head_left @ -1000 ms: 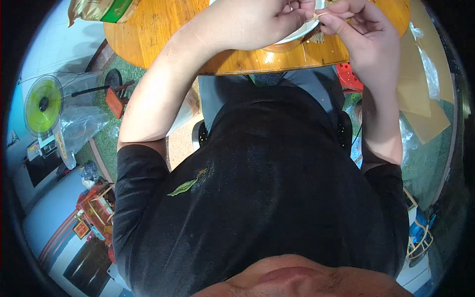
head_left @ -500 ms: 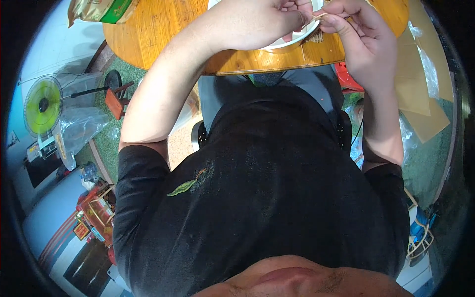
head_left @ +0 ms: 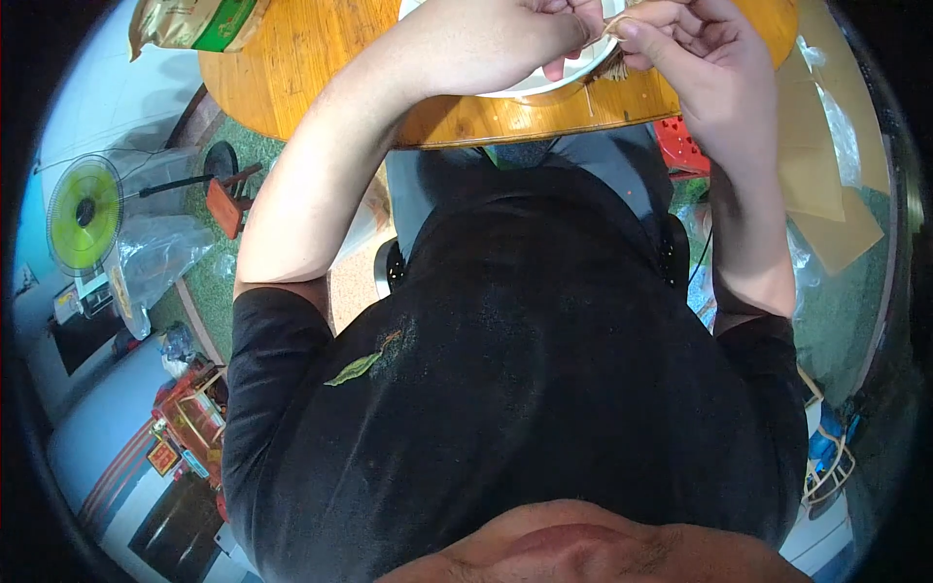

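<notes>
At the top middle of the frame, the left hand (head_left: 505, 39) and the right hand (head_left: 695, 53) meet, both pinching one small pale piece (head_left: 612, 24). It is just above a white bowl (head_left: 530, 87) on the round wooden desk (head_left: 292, 68). A green and gold bag (head_left: 190, 19) lies at upper left.

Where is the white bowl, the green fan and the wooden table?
white bowl (head_left: 525, 87), head view, on its near rim below the hands.
green fan (head_left: 83, 214), head view, on its round green blades.
wooden table (head_left: 292, 58), head view, on bare top left of the bowl.
</notes>
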Motion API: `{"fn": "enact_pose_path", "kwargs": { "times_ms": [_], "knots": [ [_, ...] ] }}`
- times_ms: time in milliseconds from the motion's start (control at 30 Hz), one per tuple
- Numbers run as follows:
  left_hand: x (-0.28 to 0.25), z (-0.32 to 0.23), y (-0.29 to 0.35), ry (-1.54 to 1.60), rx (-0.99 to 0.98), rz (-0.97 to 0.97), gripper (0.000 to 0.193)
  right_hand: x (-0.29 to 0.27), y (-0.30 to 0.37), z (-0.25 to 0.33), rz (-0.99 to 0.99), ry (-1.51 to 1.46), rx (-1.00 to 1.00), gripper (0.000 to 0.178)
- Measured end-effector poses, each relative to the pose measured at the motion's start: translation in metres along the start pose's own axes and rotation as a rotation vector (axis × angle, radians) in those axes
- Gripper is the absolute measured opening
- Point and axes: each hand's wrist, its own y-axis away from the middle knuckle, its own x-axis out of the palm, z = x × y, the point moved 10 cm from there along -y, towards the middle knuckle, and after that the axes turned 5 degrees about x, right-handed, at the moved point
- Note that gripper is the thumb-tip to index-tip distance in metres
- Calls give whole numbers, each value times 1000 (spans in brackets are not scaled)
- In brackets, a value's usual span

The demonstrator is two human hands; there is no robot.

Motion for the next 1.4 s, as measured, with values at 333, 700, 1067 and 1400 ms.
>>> {"fn": "enact_pose_path", "kwargs": {
  "times_ms": [333, 700, 1067, 1400],
  "knots": [
    [5, 5, 1, 60, -14, -5, 10, 3, 3, 9, 61, 118, -1, 21],
    [5, -17, 1, -152, 107, -34, 8, 21, 23, 50, 21, 942, -451, 42],
    [14, -7, -4, 38, 66, 0, 20, 9, 64, 8, -387, 719, -1225, 45],
    [9, -17, -3, 56, 146, -9, 32, 11, 64, 9, -317, 747, -1225, 45]
  ]
}}
